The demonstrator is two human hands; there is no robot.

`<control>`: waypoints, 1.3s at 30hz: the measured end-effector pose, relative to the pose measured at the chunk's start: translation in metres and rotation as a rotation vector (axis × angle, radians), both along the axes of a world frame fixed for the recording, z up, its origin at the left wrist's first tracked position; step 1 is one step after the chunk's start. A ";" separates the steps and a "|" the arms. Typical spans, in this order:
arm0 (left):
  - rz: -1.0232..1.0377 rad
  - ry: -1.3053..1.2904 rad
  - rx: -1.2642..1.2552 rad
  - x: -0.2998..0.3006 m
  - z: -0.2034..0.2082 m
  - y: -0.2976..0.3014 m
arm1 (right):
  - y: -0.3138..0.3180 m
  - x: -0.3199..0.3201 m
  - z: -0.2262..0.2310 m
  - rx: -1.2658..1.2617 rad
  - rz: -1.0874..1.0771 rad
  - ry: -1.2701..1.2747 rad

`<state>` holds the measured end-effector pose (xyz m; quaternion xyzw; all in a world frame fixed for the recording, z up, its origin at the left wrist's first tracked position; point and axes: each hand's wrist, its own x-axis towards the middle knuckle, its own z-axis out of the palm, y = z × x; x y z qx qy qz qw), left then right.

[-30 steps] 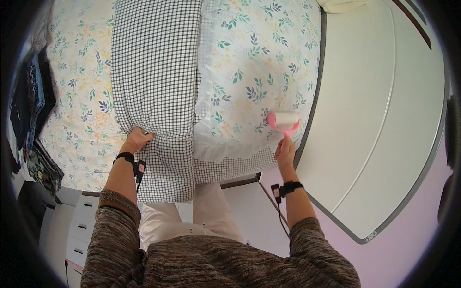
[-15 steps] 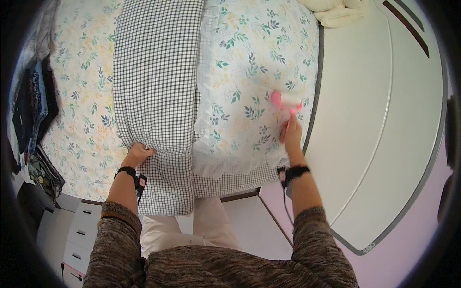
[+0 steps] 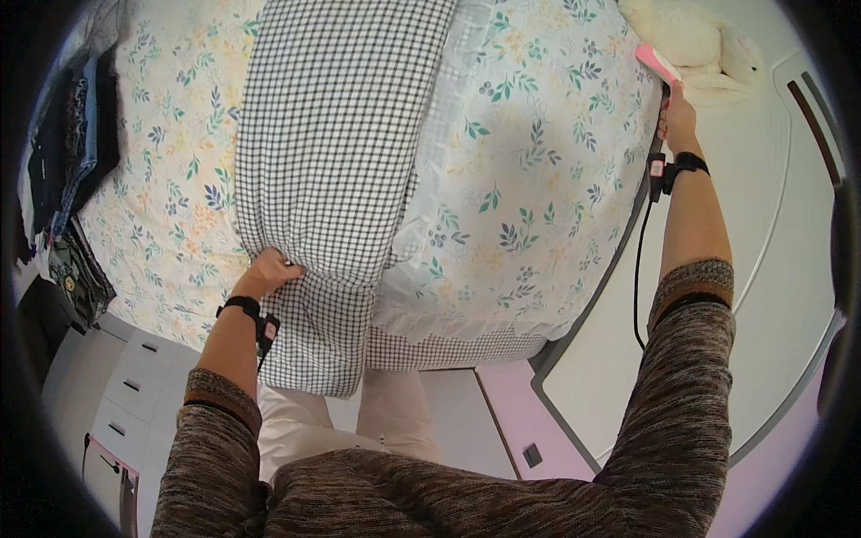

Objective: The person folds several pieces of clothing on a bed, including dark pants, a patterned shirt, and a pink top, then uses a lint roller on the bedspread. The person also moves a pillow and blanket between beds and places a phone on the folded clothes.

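Note:
At the far right corner of the bed, my right hand (image 3: 679,117) is closed round the handle of a pink lint roller (image 3: 657,65). The roller's head is beside a cream plush toy (image 3: 695,40), at the edge of the floral bed cover (image 3: 538,152). My left hand (image 3: 272,273) grips the near left edge of a black-and-white checked quilt (image 3: 341,117), which lies folded as a long strip across the bed. Creases run out from those fingers. A ruffled white trim (image 3: 430,206) borders the floral cover beside the quilt.
A pale headboard (image 3: 744,224) with a grey rim stands along the right side. Folded dark clothes and jeans (image 3: 85,152) lie at the left. White drawers (image 3: 134,386) stand at the lower left, and a wall socket (image 3: 533,455) shows below the bed.
My right hand has swept the lint roller away from me and rightward, from the floral cover to the far corner by the plush toy. My left hand keeps its grip on the quilt.

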<state>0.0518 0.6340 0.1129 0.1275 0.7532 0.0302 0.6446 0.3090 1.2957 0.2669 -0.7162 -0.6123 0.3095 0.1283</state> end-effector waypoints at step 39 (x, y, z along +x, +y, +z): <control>-0.045 0.040 0.415 0.001 -0.007 -0.032 | -0.649 0.119 -0.051 -0.392 0.350 -0.058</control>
